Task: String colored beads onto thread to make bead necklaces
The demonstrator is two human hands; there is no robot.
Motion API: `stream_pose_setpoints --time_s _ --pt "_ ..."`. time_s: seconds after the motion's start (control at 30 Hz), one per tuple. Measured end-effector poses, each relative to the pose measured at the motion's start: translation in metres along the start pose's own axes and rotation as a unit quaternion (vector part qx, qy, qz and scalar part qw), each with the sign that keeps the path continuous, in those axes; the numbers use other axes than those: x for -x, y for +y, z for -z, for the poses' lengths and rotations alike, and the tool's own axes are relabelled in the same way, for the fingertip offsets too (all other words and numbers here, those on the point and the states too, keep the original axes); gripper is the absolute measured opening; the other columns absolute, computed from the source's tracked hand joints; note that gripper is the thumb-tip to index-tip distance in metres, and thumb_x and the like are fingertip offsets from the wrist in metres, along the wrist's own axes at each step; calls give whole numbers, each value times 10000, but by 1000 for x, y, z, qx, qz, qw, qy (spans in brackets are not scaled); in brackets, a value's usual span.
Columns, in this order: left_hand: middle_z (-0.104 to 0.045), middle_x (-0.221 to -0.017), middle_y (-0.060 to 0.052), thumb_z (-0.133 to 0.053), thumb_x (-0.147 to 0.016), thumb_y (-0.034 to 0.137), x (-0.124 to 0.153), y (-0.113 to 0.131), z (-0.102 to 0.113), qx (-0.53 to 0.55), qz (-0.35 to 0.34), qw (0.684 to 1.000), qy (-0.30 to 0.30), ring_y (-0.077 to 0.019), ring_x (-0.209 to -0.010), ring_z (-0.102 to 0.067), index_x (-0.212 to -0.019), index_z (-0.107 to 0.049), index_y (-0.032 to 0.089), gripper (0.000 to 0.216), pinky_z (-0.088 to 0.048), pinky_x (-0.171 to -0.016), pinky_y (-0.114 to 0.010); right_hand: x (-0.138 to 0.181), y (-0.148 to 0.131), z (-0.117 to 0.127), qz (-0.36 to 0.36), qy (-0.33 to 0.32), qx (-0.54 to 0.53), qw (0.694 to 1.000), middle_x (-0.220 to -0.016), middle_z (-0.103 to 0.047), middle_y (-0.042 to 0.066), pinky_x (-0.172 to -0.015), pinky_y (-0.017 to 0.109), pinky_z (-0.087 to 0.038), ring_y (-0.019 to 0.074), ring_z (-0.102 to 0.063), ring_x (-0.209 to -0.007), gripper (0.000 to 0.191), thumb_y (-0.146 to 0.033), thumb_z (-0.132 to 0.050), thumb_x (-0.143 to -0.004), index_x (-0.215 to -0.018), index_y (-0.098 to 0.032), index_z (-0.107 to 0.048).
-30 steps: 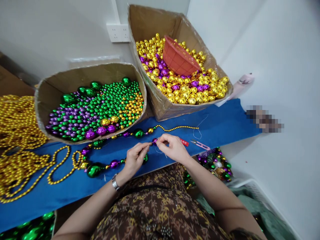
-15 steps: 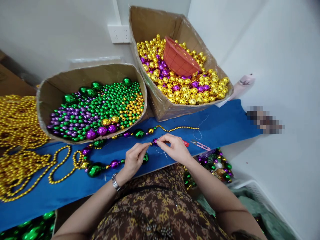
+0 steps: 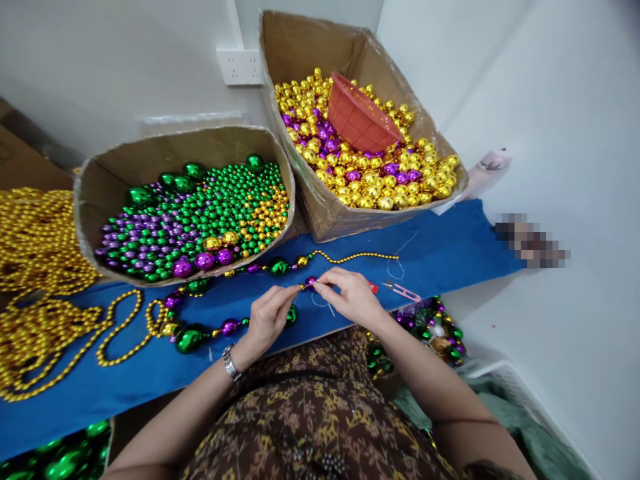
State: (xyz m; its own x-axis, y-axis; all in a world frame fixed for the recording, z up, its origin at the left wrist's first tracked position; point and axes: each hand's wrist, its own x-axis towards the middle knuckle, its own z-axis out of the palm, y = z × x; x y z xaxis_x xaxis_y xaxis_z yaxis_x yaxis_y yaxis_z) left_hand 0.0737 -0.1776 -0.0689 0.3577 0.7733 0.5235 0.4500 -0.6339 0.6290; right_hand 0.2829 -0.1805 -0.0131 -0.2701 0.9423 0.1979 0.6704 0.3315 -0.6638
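Observation:
My left hand and my right hand meet over the blue cloth, fingertips pinched together at a small purple bead. The bead sits on a strand of green, purple and gold beads that loops left across the cloth past a large green bead. A thin white thread trails below my right fingers. My left wrist wears a metal watch.
A cardboard box of green, purple and gold beads stands behind my hands. A second box of gold beads holds a red basket. Gold bead strands pile at the left. Pink thread snips lie right of my hand.

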Motion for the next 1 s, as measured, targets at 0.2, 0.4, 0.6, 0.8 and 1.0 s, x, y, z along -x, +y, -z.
stream_pose_setpoints --time_s 0.2,0.4,0.6,0.8,1.0 --pt "-692 -880 -53 -502 -944 187 1 -1 0 -3 -12 1000 1 -124 -746 -632 -1129 -651 186 238 -512 -677 -226 0 -3 2 -8 -5 20 1000 -847 -702 24 -709 235 -421 137 -641 -786 238 -327 -529 -941 -828 -215 -706" --pt "-696 -894 -61 -487 -952 189 2 -2 0 -9 -22 1000 4 -127 -762 -638 -1148 -644 188 251 -519 -685 -235 -1 -3 4 -6 -18 23 1000 -837 -702 24 -697 239 -410 141 -645 -779 249 -329 -527 -946 -827 -215 -714" --pt "-700 -892 -65 -493 -951 187 3 -3 -1 -7 -20 1000 4 -128 -763 -645 -1129 -650 184 237 -520 -684 -238 -2 0 3 0 -24 -2 1000 -813 -698 21 -691 237 -410 137 -638 -758 249 -333 -532 -944 -819 -208 -707" --pt "-692 -855 -51 -500 -947 203 3 -1 -2 20 4 1000 -1 -122 -727 -630 -1098 -663 186 222 -513 -669 -229 -2 2 0 -10 -20 3 1000 -808 -687 21 -706 236 -415 138 -632 -773 242 -337 -525 -947 -831 -207 -692" --pt "-688 -816 -36 -522 -936 228 4 1 -4 62 48 997 0 -118 -689 -622 -1064 -684 190 210 -497 -643 -216 -1 0 -1 -20 4 1 1000 -838 -685 18 -729 246 -426 143 -630 -796 207 -344 -537 -940 -869 -217 -685"
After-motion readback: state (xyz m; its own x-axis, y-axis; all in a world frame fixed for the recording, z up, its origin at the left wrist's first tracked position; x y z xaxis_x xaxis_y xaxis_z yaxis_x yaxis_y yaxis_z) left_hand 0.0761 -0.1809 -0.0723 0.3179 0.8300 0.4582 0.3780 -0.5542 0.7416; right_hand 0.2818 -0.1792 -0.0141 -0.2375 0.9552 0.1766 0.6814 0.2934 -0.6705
